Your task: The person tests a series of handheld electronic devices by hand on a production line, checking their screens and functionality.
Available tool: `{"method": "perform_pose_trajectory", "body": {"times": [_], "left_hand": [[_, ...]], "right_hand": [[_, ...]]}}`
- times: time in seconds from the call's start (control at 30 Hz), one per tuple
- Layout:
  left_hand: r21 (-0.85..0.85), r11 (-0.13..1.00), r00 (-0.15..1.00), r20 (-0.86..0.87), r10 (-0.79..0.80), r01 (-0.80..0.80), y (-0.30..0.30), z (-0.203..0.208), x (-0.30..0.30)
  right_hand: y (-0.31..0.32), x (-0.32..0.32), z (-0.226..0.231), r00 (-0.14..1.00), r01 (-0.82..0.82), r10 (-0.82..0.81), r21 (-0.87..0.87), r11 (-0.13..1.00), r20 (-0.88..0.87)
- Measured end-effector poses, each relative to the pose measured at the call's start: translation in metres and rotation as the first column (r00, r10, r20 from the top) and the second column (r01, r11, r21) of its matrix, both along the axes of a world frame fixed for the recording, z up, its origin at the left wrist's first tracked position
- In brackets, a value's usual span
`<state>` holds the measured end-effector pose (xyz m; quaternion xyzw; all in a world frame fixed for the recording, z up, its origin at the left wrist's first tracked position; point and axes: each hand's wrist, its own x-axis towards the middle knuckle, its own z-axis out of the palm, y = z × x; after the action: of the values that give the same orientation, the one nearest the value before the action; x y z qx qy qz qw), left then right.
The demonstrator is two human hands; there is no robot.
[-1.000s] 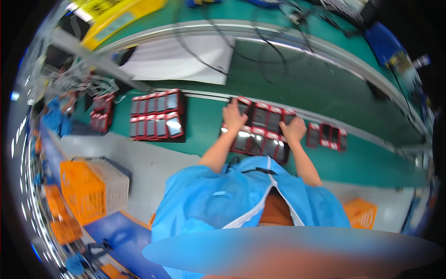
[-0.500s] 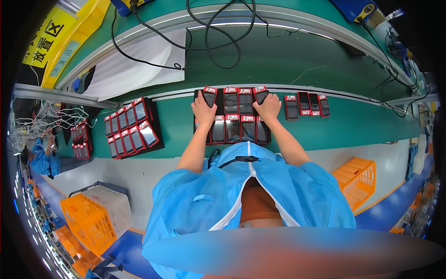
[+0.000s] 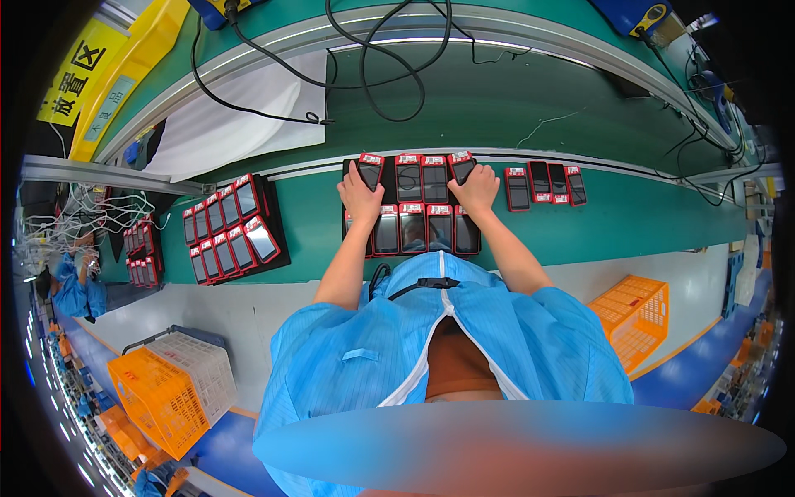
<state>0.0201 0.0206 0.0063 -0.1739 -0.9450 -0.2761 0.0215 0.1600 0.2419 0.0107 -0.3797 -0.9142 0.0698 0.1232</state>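
Observation:
Two rows of red-cased, phone-like devices with dark screens (image 3: 434,184) lie on a black tray (image 3: 387,171) in front of me. My left hand (image 3: 361,200) has its fingers and thumb around the sides of the tilted device (image 3: 370,171) at the far left corner. At the far right corner, my right hand (image 3: 477,192) grips another tilted device (image 3: 460,167) in the same way. Both of these sit askew to their neighbours. White labels show at the devices' ends. My left hand partly covers a device in the near row.
Several similar devices (image 3: 538,179) lie on the green bench (image 3: 646,224) to the right. A filled tray of them (image 3: 232,219) stands to the left. Black cables (image 3: 414,74) hang above the back. Orange crates (image 3: 161,398) stand on the floor. Someone in blue (image 3: 79,286) works at the far left.
The whole view has shifted slightly. Both hands stay on the same two corner devices, with no clear movement of either.

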Motion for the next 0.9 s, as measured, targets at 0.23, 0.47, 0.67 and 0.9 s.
{"method": "perform_pose_trajectory", "body": {"times": [0.23, 0.47, 0.67, 0.9], "left_hand": [[0.008, 1.0, 1.0, -0.001, 0.024, -0.024, 0.001, 0.0014, 0.0019], [0.009, 0.999, 0.999, -0.032, 0.031, -0.031, 0.0016, -0.0009, 0.0002], [0.008, 0.999, 0.999, -0.021, 0.043, -0.043, 0.0017, -0.0005, -0.0001], [-0.005, 0.999, 0.999, -0.016, 0.045, -0.045, -0.0004, -0.0007, 0.0023]], "right_hand": [[0.001, 0.0006, 0.0005, 1.0, -0.002, 0.002, -0.036, 0.999, 0.006], [0.0019, -0.0015, -0.0008, 1.0, -0.001, 0.001, -0.01, 1.0, 0.021], [0.0026, -0.0013, -0.0007, 1.0, -0.004, 0.004, -0.003, 1.0, 0.029], [0.0015, 0.0004, -0.0033, 1.0, -0.012, 0.012, 0.008, 1.0, 0.023]]}}
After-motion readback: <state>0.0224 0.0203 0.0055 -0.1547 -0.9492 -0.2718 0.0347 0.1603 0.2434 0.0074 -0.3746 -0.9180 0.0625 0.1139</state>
